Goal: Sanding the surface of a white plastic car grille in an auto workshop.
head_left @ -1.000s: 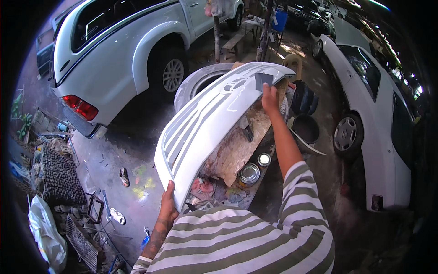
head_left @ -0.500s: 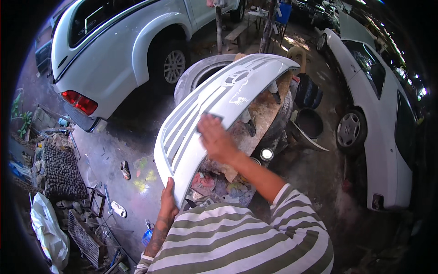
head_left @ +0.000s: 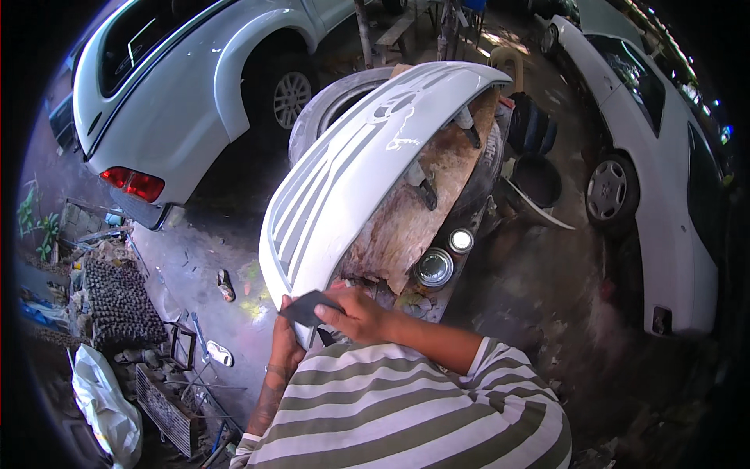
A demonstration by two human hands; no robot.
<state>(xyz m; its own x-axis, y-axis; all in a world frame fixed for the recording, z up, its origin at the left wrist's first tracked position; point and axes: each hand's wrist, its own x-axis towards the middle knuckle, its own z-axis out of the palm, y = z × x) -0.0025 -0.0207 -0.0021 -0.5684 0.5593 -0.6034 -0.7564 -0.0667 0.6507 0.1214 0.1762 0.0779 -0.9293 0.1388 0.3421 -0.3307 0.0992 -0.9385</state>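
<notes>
Step in hand, in my judgement: rubbing down the long, curved white grille panel (head_left: 355,211), with the thin dark-grey rectangular sheet (head_left: 306,308) being handled at its near end. The panel runs from 7 o'clock to 1 o'clock, above a ragged brown board (head_left: 383,250). The next move, I judge, calls for seating the sheet flat under my fingers and pressing evenly along the surface. Grip findings: my right hand (head_left: 355,314), at 6 o'clock, pinches the sheet, thumb on top, fingers largely hidden. My left hand (head_left: 287,348), at 7 o'clock, is beside the panel's near end, its upper part meeting the sheet's corner; its fingers are hidden, so I cannot tell how closed it is.
</notes>
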